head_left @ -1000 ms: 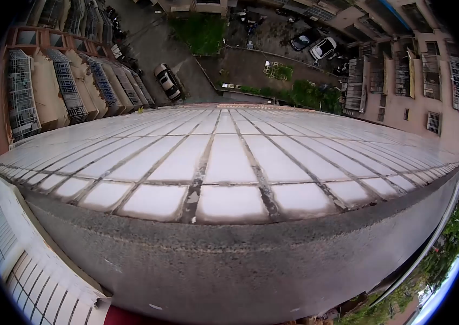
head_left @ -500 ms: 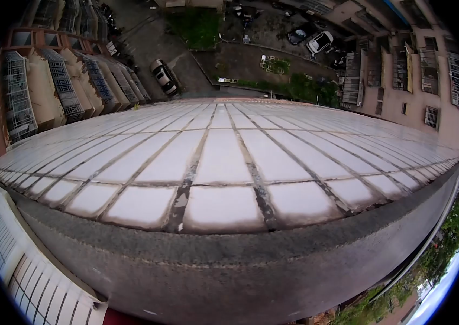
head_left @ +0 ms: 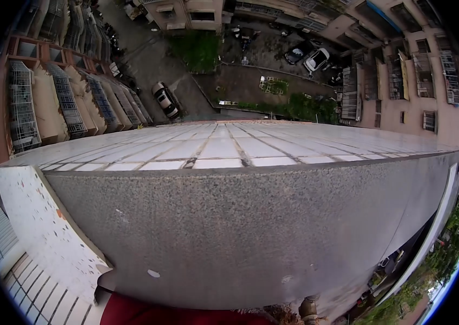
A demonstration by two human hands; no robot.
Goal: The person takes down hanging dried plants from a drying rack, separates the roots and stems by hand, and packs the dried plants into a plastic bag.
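Grey ledge (head_left: 240, 233); white car (head_left: 317, 59) below (any lettering unreadable); hands unseen, can't tell grip.

Barred windows (head_left: 22, 103) left | pinkish wall (head_left: 446, 127) right | grey pavement (head_left: 145, 62) far below | daylight
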